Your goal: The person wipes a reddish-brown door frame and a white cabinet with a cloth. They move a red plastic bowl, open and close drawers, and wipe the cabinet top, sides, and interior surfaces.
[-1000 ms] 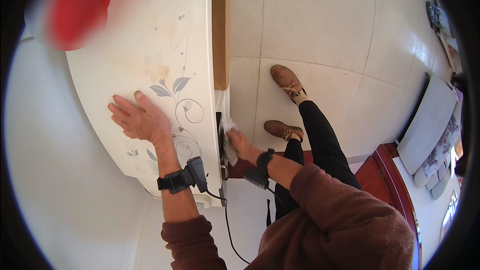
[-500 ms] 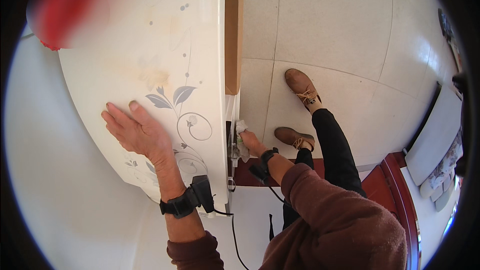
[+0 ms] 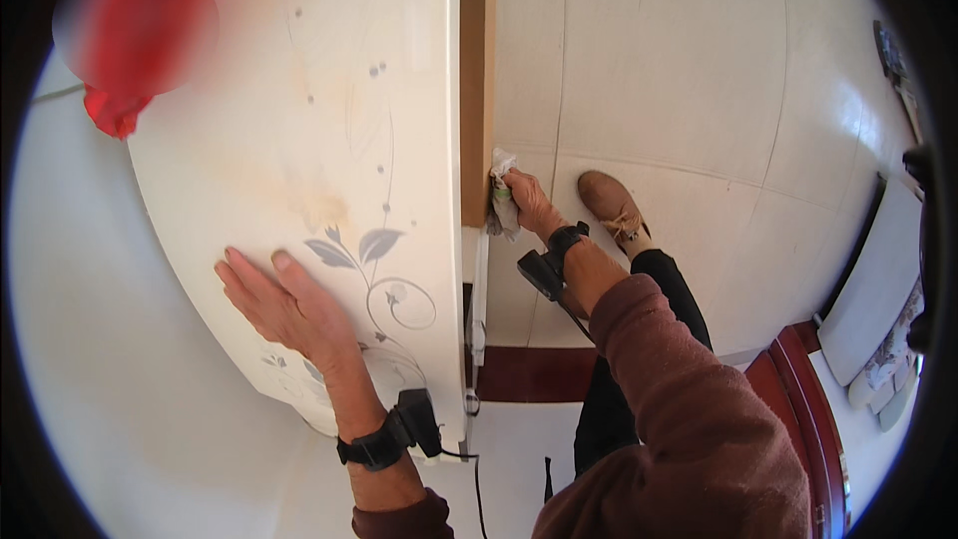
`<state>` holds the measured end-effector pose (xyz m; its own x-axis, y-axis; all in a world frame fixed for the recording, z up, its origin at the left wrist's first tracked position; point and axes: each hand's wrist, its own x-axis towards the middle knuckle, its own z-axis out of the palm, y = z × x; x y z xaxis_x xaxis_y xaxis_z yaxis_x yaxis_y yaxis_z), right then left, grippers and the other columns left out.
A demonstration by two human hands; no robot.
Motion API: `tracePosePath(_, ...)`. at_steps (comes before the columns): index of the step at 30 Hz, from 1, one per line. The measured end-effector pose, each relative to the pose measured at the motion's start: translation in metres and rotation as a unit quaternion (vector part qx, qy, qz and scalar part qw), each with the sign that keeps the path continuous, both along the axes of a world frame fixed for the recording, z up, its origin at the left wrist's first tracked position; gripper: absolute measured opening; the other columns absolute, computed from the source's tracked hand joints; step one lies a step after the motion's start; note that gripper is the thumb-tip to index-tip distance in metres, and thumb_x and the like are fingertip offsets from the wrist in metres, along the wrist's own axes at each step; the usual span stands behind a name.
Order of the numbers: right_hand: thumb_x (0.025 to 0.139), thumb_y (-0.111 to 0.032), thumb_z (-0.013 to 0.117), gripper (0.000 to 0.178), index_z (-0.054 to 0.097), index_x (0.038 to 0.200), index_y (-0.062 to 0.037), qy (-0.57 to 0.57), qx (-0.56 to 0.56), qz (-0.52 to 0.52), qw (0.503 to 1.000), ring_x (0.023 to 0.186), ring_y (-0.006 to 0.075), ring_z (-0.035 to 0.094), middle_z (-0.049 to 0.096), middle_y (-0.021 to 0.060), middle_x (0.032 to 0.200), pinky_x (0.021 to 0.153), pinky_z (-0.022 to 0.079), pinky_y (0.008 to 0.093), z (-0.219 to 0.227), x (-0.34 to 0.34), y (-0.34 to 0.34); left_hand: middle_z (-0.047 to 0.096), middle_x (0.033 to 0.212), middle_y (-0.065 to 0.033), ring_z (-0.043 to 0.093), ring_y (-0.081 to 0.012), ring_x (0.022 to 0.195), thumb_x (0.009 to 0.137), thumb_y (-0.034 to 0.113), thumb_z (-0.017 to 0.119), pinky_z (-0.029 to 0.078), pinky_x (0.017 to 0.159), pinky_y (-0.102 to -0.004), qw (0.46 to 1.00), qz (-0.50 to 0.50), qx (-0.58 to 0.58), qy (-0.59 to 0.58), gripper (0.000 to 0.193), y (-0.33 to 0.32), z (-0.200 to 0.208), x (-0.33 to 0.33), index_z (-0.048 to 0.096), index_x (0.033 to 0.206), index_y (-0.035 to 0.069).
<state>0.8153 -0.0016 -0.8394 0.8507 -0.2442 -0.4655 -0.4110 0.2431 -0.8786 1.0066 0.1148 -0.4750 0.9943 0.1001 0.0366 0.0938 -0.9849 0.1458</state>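
My left hand lies flat on a white glossy top printed with grey leaves and curling stems, its fingers stretched out. My right hand is closed round a crumpled whitish cloth with a touch of green on it. That cloth is pressed against the brown side panel below the top's right edge, near the panel's end. Part of the cloth is hidden by my fingers. Each wrist wears a black strap with a small box and a cable.
Red fabric, partly blurred, is at the far left end of the top. Pale floor tiles lie to the right, with my brown shoe on them. A dark red door frame and a pale cushioned seat stand at the right.
My right hand has moved away from me along the side with the cloth, from the pale section to the brown panel. The view has shifted slightly; my left hand stays on the top.
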Motion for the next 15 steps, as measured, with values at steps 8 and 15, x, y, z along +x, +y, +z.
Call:
tracePosePath(8,0.046,0.002,0.075,0.047,0.055,0.088,-0.0047,-0.117,-0.161,0.024,0.98,0.085,0.0373,0.057,0.054,0.0145,0.085,0.072,0.046,0.0392,-0.007,0.109,-0.106,0.023,0.15,-0.0225,0.02,-0.036,0.139,0.097,0.036,0.037,0.018,0.112,-0.0432,0.999,-0.018,0.043,-0.003,0.059,0.006,-0.004,-0.002,0.03,0.143,0.001)
tracePosePath(15,0.056,0.005,0.069,0.038,0.054,0.09,-0.0019,-0.341,-0.375,0.059,0.86,0.077,0.0412,0.055,0.055,0.0177,0.084,0.067,0.047,0.0426,0.085,0.16,-0.168,0.024,0.15,-0.0228,0.023,-0.0452,0.135,0.095,0.037,0.038,0.021,0.105,-0.0541,0.996,-0.046,0.075,-0.028,0.059,0.013,-0.013,-0.003,0.031,0.142,0.002)
